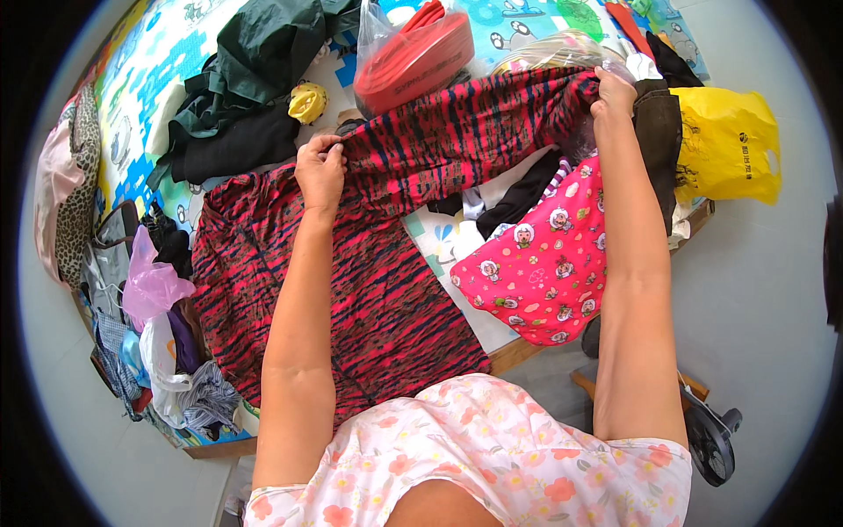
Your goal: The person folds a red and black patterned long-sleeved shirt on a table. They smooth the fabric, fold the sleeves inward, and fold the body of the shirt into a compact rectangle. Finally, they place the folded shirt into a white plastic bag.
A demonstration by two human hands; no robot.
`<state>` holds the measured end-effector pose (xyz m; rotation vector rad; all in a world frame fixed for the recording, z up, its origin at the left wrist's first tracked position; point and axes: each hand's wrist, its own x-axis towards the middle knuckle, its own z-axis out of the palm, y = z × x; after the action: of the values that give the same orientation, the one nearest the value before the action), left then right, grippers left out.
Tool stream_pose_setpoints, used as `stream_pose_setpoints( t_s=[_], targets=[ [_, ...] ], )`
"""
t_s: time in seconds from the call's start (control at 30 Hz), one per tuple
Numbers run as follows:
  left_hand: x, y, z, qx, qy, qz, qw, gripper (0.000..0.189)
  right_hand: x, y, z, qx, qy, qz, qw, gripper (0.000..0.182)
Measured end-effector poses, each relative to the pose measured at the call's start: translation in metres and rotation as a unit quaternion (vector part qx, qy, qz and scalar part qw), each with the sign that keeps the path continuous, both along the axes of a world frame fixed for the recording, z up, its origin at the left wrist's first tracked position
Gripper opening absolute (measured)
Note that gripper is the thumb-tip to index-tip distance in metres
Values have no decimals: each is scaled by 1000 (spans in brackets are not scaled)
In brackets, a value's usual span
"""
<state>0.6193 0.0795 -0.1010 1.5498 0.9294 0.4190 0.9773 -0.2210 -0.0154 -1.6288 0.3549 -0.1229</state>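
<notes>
A red, navy and brown patterned long-sleeved garment (382,296) lies spread before me on a printed mat, one sleeve drawn out to the right. At the shoulder end of that sleeve, my left hand (321,168) pinches the cloth between thumb and fingers. My right hand (614,95) grips the sleeve's far end by the cuff, holding it stretched. Below the sleeve, a bright pink cloth with cartoon figures (540,283) hangs over the mat's front edge. Black and white clothing (520,197) shows partly between the two.
Behind the sleeve stand a clear bag of red items (415,59) and dark green cloth (263,59). A yellow plastic bag (731,145) lies at right. Bags and clothes, including a pink plastic bag (151,280), crowd the left. A small black wheel (710,441) stands lower right.
</notes>
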Motion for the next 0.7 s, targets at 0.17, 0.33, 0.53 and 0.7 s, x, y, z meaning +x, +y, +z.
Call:
stream_pose_setpoints(
  t_s=[0.17,0.33,0.53,0.7],
  targets=[
    [-10,-20,8,112,-111,7,987,31,18,4,-35,-146,-110,130,974,24],
    [-46,-73,43,280,-53,-54,957,38,23,-13,-28,-506,-283,185,794,30],
    [-67,-105,31,380,82,-142,910,53,47,-6,-21,-683,-115,285,662,87],
    [-46,-102,12,407,167,-209,873,79,98,-34,-31,-624,-36,404,668,52]
  ],
)
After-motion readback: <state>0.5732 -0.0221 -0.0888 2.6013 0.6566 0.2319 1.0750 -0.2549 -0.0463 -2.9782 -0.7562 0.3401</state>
